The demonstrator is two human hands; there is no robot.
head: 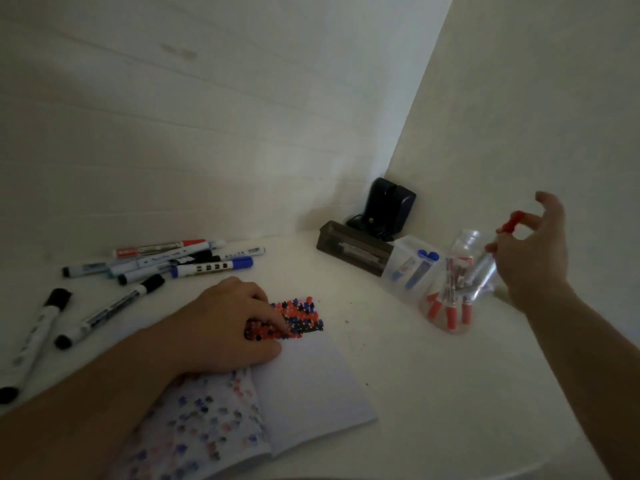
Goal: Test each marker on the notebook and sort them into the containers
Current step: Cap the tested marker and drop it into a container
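Nearest the camera, the open notebook [304, 393] lies at the near edge of the white table [398, 358]. Its left page carries faded red, blue and black test marks; its right page carries a dense block of the same colours at the far end.

Left hand [228, 327]: rests palm down on the notebook, across the fold, with the fingers bent and the fingertips on the block of marks. It holds nothing.

Right hand [533, 251]: raised above the right edge of the table, over the clear jar [457, 292]. A red-capped marker [498, 247] is pinched between thumb and fingertips, red cap uppermost, body angled down into the jar mouth. The remaining fingers are spread.

Clear jar: holds several markers with red caps pointing down. Just beside it, on its left, a clear rectangular container [408, 268] holds two blue-capped markers.

Untested markers [166, 263]: a loose pile with black, blue and red caps lies toward the far left corner of the table. Three more black-capped markers lie along the left edge.

Far corner: a brown box [349, 251] and a dark device [388, 206] stand against the wall.
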